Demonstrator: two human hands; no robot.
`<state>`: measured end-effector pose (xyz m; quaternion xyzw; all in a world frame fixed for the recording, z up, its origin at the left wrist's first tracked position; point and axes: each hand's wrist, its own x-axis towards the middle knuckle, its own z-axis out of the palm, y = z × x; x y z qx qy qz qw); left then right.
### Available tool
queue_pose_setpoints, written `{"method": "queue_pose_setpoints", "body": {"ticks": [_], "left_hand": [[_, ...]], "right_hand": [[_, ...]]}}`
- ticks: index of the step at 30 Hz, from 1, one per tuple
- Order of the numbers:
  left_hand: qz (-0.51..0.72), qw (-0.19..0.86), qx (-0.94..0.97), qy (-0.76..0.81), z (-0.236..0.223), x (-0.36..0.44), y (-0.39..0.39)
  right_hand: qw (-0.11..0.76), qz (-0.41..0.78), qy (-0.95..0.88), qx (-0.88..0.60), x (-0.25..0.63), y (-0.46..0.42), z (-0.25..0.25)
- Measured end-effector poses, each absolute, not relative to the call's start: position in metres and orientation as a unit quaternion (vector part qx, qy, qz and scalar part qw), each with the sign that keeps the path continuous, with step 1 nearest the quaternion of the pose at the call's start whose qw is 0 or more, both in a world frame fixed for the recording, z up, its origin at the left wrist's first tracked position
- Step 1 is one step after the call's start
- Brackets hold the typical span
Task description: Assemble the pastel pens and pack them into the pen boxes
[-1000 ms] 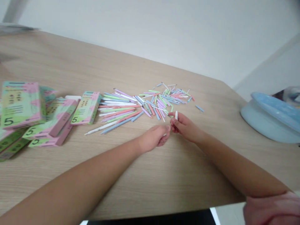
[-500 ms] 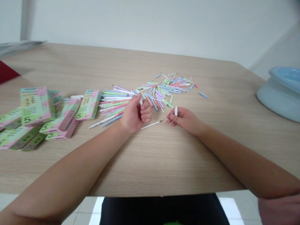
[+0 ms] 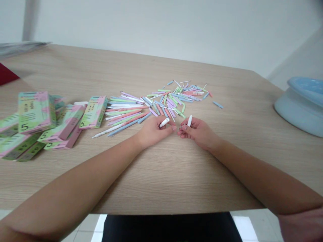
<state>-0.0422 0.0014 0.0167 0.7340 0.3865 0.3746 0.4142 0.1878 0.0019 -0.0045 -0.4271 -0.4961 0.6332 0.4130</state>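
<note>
My left hand (image 3: 155,131) is closed round a white pen barrel (image 3: 164,122), whose round end sticks up past the fingers. Close by on the right, my right hand (image 3: 195,131) pinches a white tapered pen part (image 3: 189,120) that points upward. The fingertips of both hands nearly meet above the table. Something small and thin shows between them, too blurred to make out. Just beyond the left hand lies a row of long pastel pens (image 3: 123,116). Behind both hands spreads a loose heap of short coloured pen parts and thin refills (image 3: 174,99).
Pastel pen boxes (image 3: 36,112) are piled at the left, with one box (image 3: 93,112) beside the pens. A pale blue rounded object (image 3: 297,111) stands at the right edge. A red item (image 3: 7,74) and clear plastic (image 3: 20,49) lie far left on the wooden table (image 3: 176,181).
My left hand has moved right and turned over, coming close to my right hand. The thin white refill that lay between the hands no longer shows on the table. My right hand has hardly moved.
</note>
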Motion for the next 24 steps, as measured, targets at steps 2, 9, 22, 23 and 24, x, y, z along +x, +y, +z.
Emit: {"method": "queue_pose_setpoints", "body": {"ticks": [2, 9, 22, 23, 24], "left_hand": [[0.359, 0.397, 0.751, 0.386, 0.017, -0.040, -0.002], [0.325, 0.364, 0.783, 0.386, 0.010, -0.037, -0.002], [0.325, 0.351, 0.797, 0.369, 0.008, -0.039, 0.002], [0.327, 0.348, 0.798, 0.369, 0.007, -0.039, 0.002], [0.329, 0.344, 0.798, 0.370, 0.006, -0.039, 0.002]], "right_hand": [[0.414, 0.628, -0.506, -0.421, 0.183, -0.003, -0.004], [0.408, 0.617, -0.527, -0.417, 0.179, -0.007, -0.009], [0.443, 0.575, -0.560, -0.399, 0.178, -0.006, -0.011], [0.445, 0.573, -0.560, -0.400, 0.178, -0.006, -0.011], [0.446, 0.570, -0.560, -0.402, 0.178, -0.006, -0.010]]}}
